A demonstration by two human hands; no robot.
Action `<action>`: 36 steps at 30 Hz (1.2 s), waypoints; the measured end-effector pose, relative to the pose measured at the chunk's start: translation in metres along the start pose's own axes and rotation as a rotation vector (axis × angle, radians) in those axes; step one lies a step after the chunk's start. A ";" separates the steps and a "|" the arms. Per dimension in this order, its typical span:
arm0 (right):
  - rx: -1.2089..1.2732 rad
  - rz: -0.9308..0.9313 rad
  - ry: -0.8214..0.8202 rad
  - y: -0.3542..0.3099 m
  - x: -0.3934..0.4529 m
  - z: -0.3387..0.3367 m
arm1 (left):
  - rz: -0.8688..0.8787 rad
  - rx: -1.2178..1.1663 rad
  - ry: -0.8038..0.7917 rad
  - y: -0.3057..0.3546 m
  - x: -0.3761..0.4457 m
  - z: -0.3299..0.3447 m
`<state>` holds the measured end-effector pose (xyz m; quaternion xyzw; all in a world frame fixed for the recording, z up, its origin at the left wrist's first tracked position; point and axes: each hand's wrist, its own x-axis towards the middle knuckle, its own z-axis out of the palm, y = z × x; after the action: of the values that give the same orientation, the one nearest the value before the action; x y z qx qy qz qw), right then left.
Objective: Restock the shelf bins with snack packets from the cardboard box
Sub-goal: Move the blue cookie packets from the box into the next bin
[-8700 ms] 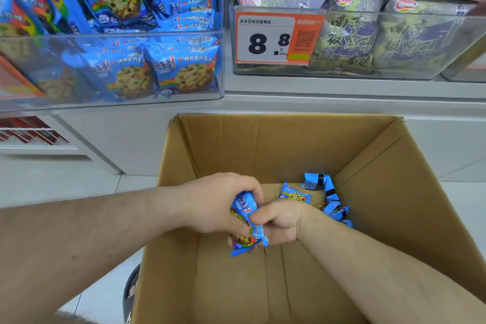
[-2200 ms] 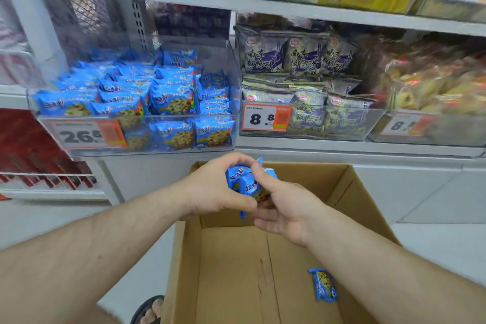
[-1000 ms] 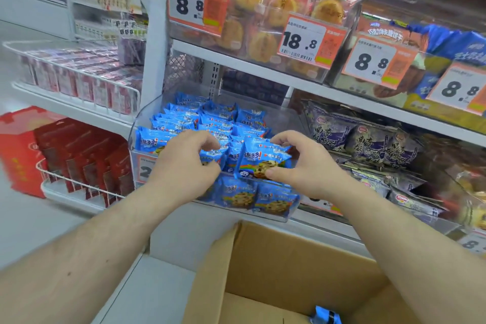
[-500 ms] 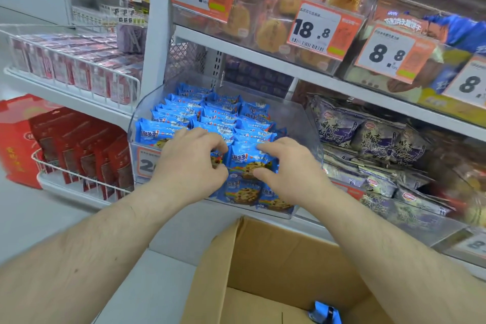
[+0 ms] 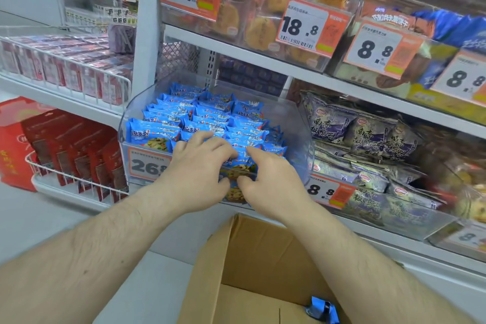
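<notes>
A clear shelf bin [image 5: 302, 123] is packed with blue cookie packets [image 5: 210, 113]. Both my hands are at its front edge. My left hand [image 5: 194, 166] lies with spread fingers on top of the front packets. My right hand [image 5: 271, 179] touches the same packets with its index finger stretched out and its thumb low at the bin's front wall. Below my arms stands the open cardboard box [image 5: 252, 258], with one blue packet [image 5: 322, 312] showing at its bottom.
A 26.8 price tag [image 5: 147, 163] is on the bin front. The bin to the right holds purple-grey packets [image 5: 368, 134]. Red boxes [image 5: 73, 147] fill a wire basket on the left. The shelf above carries pastries [image 5: 252, 8]. A white upright [image 5: 147, 34] borders the bin.
My hands brought blue packets up from the box to the bin. Since half a second ago they have sunk onto the front row and my fingers have flattened.
</notes>
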<state>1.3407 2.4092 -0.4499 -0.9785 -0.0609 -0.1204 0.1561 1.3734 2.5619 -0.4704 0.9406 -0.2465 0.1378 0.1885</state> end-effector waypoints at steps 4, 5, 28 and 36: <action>0.001 -0.022 -0.067 0.004 0.005 0.000 | 0.008 0.027 0.023 0.002 0.002 0.009; 0.014 -0.029 -0.089 0.004 0.005 -0.001 | 0.015 0.020 0.046 0.003 0.002 0.010; -0.032 1.052 -0.782 0.303 -0.279 0.202 | 0.625 0.101 -0.782 0.128 -0.056 0.146; -0.114 1.027 -0.781 0.313 -0.295 0.260 | 0.437 0.042 -0.966 0.113 -0.051 0.174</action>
<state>1.1621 2.1730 -0.8555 -0.8615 0.3692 0.3315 0.1082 1.3010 2.4185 -0.6110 0.8273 -0.4926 -0.2702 0.0017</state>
